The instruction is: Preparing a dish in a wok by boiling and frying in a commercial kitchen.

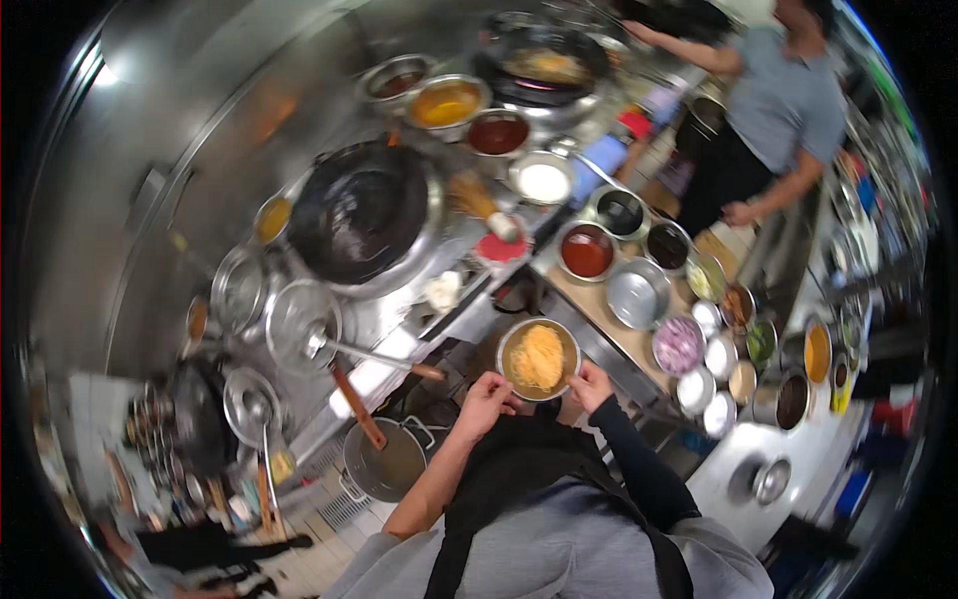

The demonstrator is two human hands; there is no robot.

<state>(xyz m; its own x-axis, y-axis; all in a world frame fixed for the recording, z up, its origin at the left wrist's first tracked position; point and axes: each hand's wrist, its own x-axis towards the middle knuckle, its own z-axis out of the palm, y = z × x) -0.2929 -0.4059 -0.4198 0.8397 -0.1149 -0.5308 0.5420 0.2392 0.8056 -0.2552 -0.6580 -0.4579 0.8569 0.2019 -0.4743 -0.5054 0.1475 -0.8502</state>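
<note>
A round metal bowl (503, 352) is held in front of my body at waist height, over the gap between the stove and the side counter. In it lies a heap of thin yellow noodles (540, 358). My left hand (486, 406) grips the near left of the bowl's rim between thumb and fingers. On the near right side, my right hand (590, 385) has hold of the rim too; a dark sleeve covers that forearm. The undersides of the bowl and of my fingers are hidden.
A large black wok (367, 213) sits on the stove at left, beside a wire strainer (303, 326). Several bowls, among them red sauce (587, 251) and chopped onion (679, 344), crowd the right counter. A stockpot (385, 472) stands low left. A co-worker (782, 105) stands at upper right.
</note>
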